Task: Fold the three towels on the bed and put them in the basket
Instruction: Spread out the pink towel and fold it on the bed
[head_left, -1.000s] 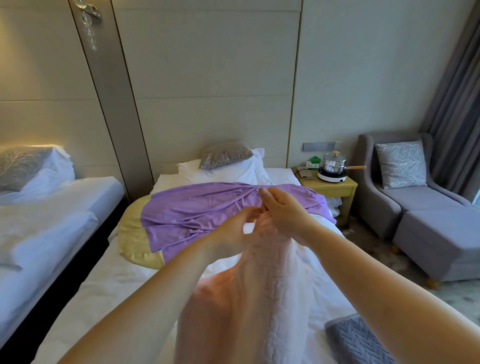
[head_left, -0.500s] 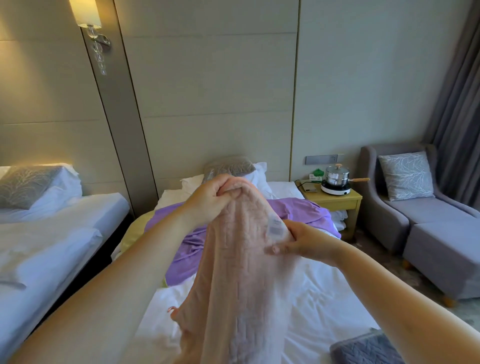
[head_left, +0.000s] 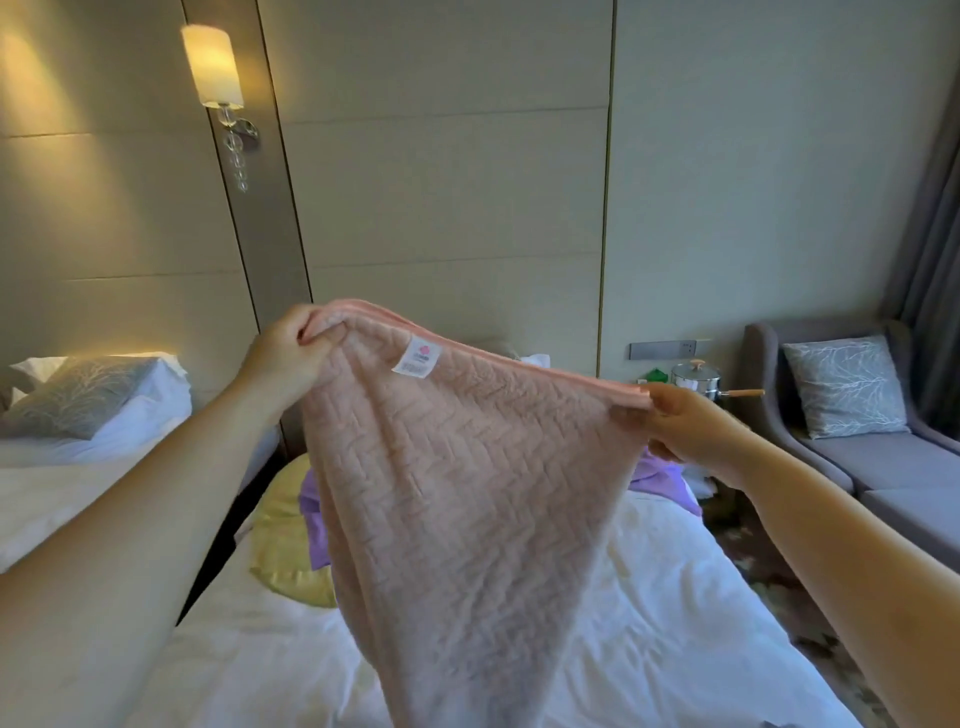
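While the left hand (head_left: 291, 353) pinches 1 top corner of the pink towel (head_left: 457, 493), the right hand (head_left: 685, 426) pinches the other end of the same edge. The towel hangs spread above the bed (head_left: 675, 597), with its white label (head_left: 417, 356) near the left corner. Behind it, 1 yellow towel (head_left: 283, 540) and 1 purple towel (head_left: 313, 514) lie crumpled toward the bed's left edge.

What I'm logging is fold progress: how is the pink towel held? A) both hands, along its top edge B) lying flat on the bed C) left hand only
A: the left hand and right hand each pinch the pink towel at one end of its top edge.
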